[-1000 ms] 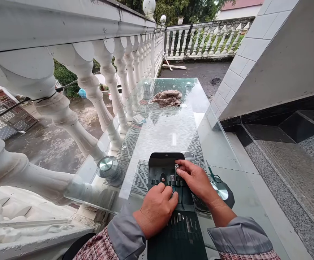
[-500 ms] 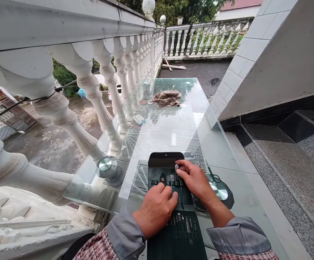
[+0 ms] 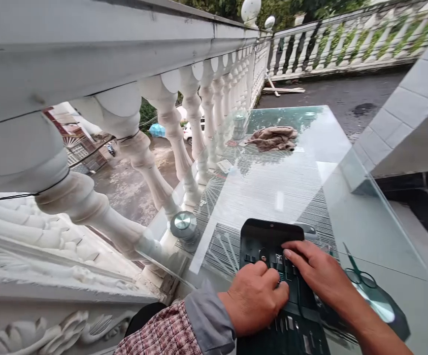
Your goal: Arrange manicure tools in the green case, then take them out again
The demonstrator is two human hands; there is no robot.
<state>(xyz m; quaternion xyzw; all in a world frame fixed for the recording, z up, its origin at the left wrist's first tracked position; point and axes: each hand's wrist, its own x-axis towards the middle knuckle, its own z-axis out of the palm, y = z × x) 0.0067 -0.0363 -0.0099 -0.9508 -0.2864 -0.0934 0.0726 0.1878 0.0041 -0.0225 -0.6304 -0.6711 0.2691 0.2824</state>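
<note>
An open black tool case [image 3: 269,234] with several small metal tools in loops lies on the near end of a glass table [image 3: 291,182]. My left hand [image 3: 254,298] rests curled on the case's middle, knuckles up, fingertips pressing near the tool row. My right hand [image 3: 317,271] lies over the case's right side, fingers together and reaching onto a small metal tool [image 3: 279,260] in the upper row. What the fingertips grip is partly hidden.
Small green-handled scissors [image 3: 357,271] lie right of my right hand. A crumpled brown cloth [image 3: 273,138] sits at the table's far end, a small card [image 3: 225,165] near the left edge. A white stone balustrade [image 3: 169,123] runs along the left; a tiled wall [image 3: 413,113] stands on the right.
The view has swung left and down, shifting the case and hands to the right and lower. My right hand has flattened over the tool row; my left hand stays on the case.
</note>
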